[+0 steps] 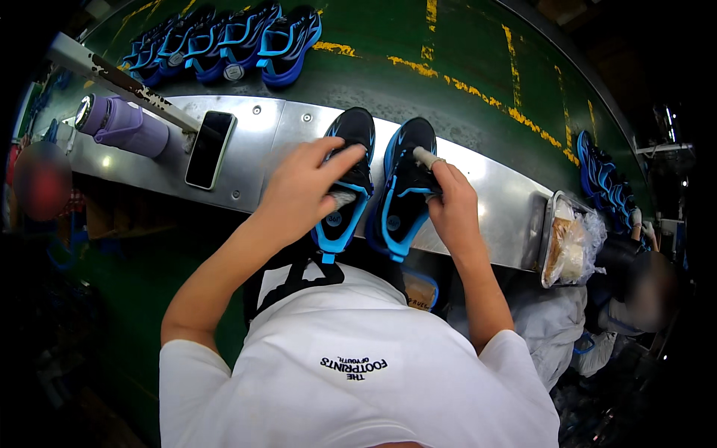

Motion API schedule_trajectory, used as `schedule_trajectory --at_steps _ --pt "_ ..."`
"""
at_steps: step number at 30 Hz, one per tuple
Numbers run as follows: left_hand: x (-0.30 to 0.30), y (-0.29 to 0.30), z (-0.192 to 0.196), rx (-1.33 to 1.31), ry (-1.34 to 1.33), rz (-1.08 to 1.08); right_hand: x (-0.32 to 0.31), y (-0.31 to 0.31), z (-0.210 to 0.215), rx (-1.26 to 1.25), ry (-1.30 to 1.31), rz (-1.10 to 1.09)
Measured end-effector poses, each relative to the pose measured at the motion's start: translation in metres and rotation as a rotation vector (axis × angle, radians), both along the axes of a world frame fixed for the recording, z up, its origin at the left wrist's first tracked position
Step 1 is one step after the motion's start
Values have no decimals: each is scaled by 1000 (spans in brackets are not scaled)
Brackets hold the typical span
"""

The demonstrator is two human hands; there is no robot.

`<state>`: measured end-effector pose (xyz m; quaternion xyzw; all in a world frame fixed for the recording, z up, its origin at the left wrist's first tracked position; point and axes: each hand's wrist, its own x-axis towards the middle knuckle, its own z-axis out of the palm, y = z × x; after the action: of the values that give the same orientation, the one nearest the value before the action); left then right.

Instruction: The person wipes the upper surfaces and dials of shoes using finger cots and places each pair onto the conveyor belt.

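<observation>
Two black sneakers with blue trim stand side by side, toes pointing away from me, on the metal ledge. My left hand [300, 185] is on the left sneaker [351, 125]. Its fingers bend over the lacing and its thumb, tip wrapped in something pale, reaches the collar; slight motion blur softens it. On the right sneaker [416, 134], my right hand [454, 200] grips the outer side of the collar. Its forefinger, covered with a pale wrap, rests by the tongue. Round pale labels show on both insoles.
A phone [210, 149] and a purple bottle [134, 128] sit left on the metal ledge [291, 142], beside a chipped post [127, 82]. More sneakers [287, 48] line the green belt [373, 37]. At right are a tray [551, 246] with plastic-wrapped items and another person [627, 299].
</observation>
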<state>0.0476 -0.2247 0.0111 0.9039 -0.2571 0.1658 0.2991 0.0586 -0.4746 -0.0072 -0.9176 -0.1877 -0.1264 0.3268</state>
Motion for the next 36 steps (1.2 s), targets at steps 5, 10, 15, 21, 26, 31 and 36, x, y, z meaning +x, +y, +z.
schedule_trajectory --at_steps 5,10,15,21,26,31,36 --pt "15 -24 -16 46 241 -1 6 -4 -6 255 219 -78" --pt "4 -35 -17 43 268 114 -3 5 12 -19 189 -83" --pt "-3 -42 -15 64 395 132 -15 16 2 89 127 -82" --pt "-3 -18 -26 -63 379 -7 -27 -12 -8 -60 74 8" --pt "-15 -46 -44 286 -84 33 -29 7 -12 -327 -82 4" --pt "-23 -40 -51 322 -20 17 -48 8 -23 -347 -91 -2" --pt "-21 -30 -14 212 383 -101 -45 -7 1 -138 154 196"
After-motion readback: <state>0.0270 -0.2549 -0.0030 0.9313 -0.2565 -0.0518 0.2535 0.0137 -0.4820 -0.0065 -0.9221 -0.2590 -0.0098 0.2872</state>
